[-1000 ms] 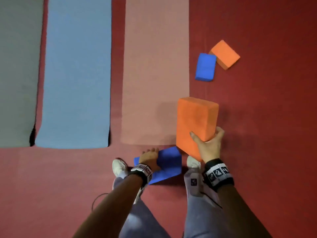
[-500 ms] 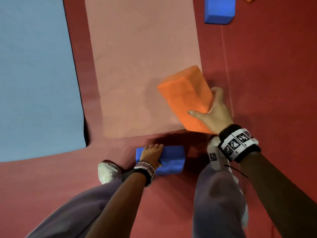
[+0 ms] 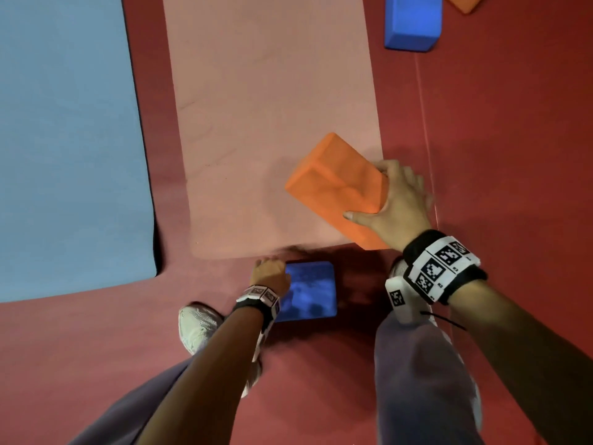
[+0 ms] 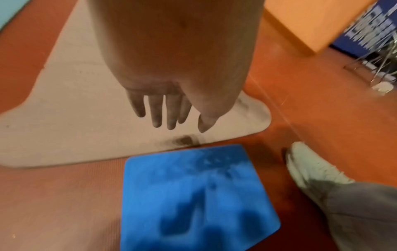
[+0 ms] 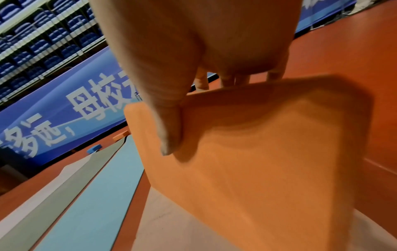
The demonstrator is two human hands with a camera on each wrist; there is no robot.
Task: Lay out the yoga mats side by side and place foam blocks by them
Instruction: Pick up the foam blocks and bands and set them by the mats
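My right hand grips an orange foam block by one end and holds it tilted above the near right corner of the pink mat. In the right wrist view the thumb lies on the orange block's broad face and the fingers wrap its far edge. A blue foam block lies flat on the red floor just below the pink mat's near edge. My left hand hovers at that block's left corner. The left wrist view shows its fingers straight and off the blue block.
A light blue mat lies left of the pink one, and a grey-green mat lies beyond it. Another blue block and an orange block sit on the floor at the far right. My white shoes flank the blue block.
My left hand has let go of the blue block, which now lies flat by the mat's end. The right hand has lowered and tilted the orange block over the mat's corner.
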